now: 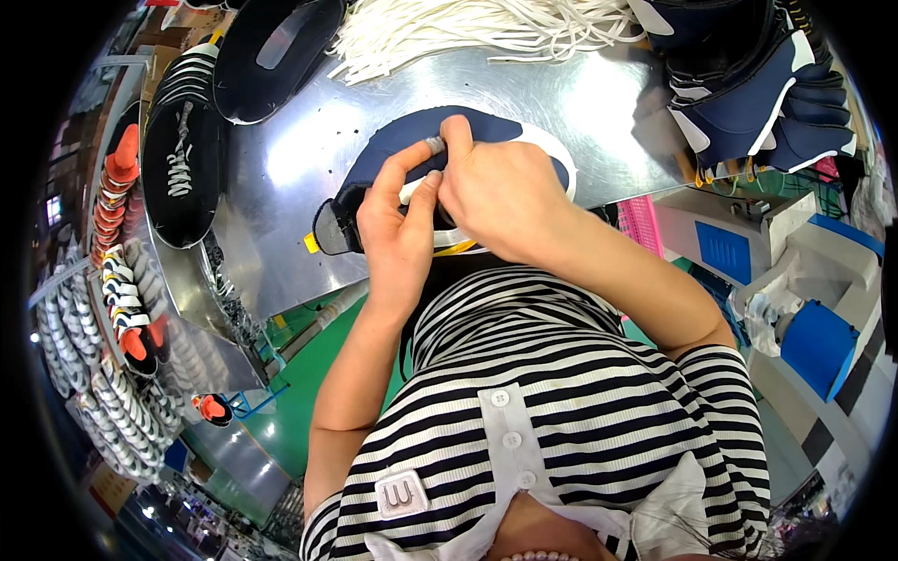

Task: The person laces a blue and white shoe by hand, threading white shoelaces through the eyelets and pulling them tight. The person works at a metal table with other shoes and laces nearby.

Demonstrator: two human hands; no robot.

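A navy shoe upper (pixel 486 124) with a white toe end lies on its side on the metal table in front of me. Its dark padded collar (pixel 335 227) points left, with a yellow tab at its edge. Over the upper's middle, my left hand (pixel 398 220) is closed, thumb and bent forefinger gripping the upper; a grey band wraps that forefinger. My right hand (pixel 500 192) is closed against the left fingertips, back of the hand up. What its fingers pinch is hidden. A white strip shows between the left thumb and forefinger; I cannot tell whether it is lace or trim.
White laces (pixel 477 33) lie heaped along the far side of the metal table (pixel 281 280). Navy uppers (pixel 748 103) are stacked at the far right, black ones (pixel 182 173) at the left. A pink basket (pixel 640 224) and a grey-and-blue machine (pixel 725 248) stand at the right. Shoe racks line the left.
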